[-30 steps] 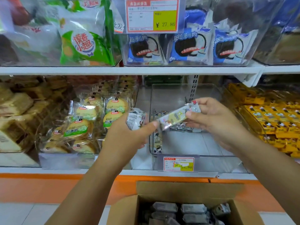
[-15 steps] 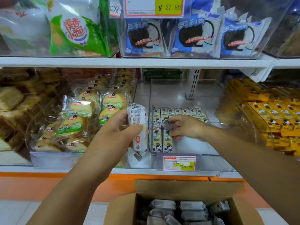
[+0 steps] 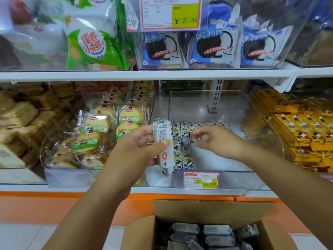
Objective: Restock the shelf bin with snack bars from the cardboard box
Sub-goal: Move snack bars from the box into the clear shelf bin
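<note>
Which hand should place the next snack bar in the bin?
Right. The right hand is empty and hovers over the shelf bin beside the laid bars, while the left hand grips the snack bar at the bin's left edge.

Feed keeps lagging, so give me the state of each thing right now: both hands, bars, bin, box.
Shelf bin: partly filled, right side bare.
Bars in bin: lying flat in rows, face up.
Left hand: grips held bars, upright, at the bin's front left corner.
Right hand: fingers loosely curled above the rows, apparently holding nothing.
Cardboard box: open, boxed bars inside.
</note>
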A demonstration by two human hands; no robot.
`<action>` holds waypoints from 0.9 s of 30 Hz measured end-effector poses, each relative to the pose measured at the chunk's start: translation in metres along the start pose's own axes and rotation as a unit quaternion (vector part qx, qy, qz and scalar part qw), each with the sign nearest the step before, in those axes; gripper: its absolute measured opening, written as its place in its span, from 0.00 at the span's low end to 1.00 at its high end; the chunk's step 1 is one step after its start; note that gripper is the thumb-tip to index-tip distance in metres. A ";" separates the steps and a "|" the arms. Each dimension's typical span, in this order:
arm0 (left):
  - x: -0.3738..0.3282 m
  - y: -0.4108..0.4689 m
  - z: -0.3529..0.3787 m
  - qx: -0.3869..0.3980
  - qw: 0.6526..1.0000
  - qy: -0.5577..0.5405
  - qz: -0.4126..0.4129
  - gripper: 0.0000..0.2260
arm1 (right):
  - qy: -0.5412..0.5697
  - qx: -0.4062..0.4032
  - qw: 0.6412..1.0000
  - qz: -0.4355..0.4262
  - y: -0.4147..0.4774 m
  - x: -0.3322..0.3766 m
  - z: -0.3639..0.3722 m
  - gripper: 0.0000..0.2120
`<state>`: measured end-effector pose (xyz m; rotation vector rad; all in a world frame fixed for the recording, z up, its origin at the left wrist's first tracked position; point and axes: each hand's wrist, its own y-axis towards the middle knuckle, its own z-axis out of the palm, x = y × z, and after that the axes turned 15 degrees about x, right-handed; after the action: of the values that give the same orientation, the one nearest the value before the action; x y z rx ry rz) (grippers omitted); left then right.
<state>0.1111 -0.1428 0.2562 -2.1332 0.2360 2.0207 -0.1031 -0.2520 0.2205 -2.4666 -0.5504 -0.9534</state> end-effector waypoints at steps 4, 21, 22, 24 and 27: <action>-0.001 0.000 0.011 0.002 0.999 -0.038 -0.008 0.10 | 0.192 -0.009 0.975 -0.110 -0.060 0.032 0.003 0.08; -0.004 -0.002 0.060 0.077 0.993 -0.076 -0.042 0.13 | 0.032 -0.135 0.985 -0.101 -0.124 0.016 0.023 0.16; -0.003 -0.001 0.060 0.059 0.994 -0.073 -0.046 0.10 | 0.016 -0.141 0.984 -0.103 -0.126 0.015 0.022 0.16; -0.003 0.000 0.059 0.043 0.995 -0.071 -0.047 0.09 | 0.018 -0.143 0.984 -0.106 -0.128 0.012 0.022 0.17; -0.003 -0.001 0.057 0.045 0.996 -0.072 -0.040 0.11 | 0.077 -0.130 0.982 -0.110 -0.127 0.009 0.020 0.17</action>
<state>0.0560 -0.1282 0.2568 -1.9035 0.2125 2.0658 -0.1508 -0.1347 0.2453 -2.5639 -0.6933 -1.3704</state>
